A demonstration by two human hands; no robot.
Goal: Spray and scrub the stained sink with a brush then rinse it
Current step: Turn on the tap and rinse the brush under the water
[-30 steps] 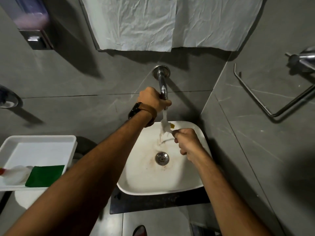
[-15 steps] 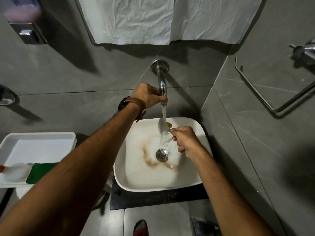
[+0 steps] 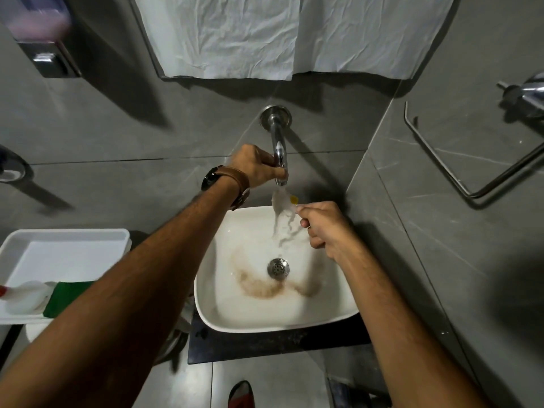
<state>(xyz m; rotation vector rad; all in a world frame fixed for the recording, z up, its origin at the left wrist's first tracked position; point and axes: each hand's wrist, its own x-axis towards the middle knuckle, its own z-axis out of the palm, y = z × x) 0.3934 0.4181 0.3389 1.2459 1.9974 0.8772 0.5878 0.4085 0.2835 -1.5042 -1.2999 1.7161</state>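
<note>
A white square sink [image 3: 206, 301] sits below a chrome wall tap [image 3: 278, 145]. Water runs from the spout and brown water swirls around the drain [image 3: 278, 268]. My left hand [image 3: 254, 166], with a watch and brown strap on the wrist, is closed around the tap's spout end. My right hand [image 3: 323, 225] holds a small brush [image 3: 290, 203] with a yellow tip under the stream; most of its handle is hidden in my fist.
A white tray [image 3: 64, 240] at the left holds a spray bottle [image 3: 23, 295] and a green pad [image 3: 67, 297]. White paper [image 3: 265, 33] covers the mirror. A soap dispenser [image 3: 41, 33] hangs top left, a chrome rail [image 3: 471, 184] on the right wall. A red shoe [image 3: 241, 394] shows below.
The water flow grew from a thin trickle to a full stream, and brown water has spread around the drain. Both hands stayed roughly where they were.
</note>
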